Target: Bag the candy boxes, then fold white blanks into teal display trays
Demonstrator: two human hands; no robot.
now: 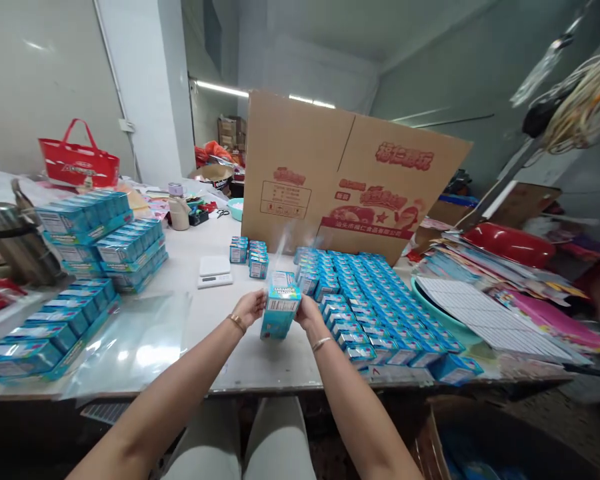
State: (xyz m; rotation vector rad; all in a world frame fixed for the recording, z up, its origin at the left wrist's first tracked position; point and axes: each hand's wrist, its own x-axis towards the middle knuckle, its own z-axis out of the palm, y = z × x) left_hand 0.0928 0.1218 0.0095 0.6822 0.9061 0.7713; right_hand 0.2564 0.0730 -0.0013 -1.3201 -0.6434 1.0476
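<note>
My left hand (250, 308) and my right hand (307, 311) grip a small stack of blue boxes (279, 308) between them, just above the white table (250, 360). The stack seems wrapped in clear film that rises above it. Each wrist wears a thin bracelet. Right of my hands, rows of several small blue boxes (375, 303) cover the table. Clear plastic sheets (130, 343) lie to the left of my hands.
Wrapped bundles of blue boxes (100, 237) are stacked at the left. A small white scale (215, 271) sits mid-table. A large flattened cardboard carton (350, 177) stands behind. A red bag (79, 162), a metal flask (15, 240) and printed sheets (485, 313) lie around.
</note>
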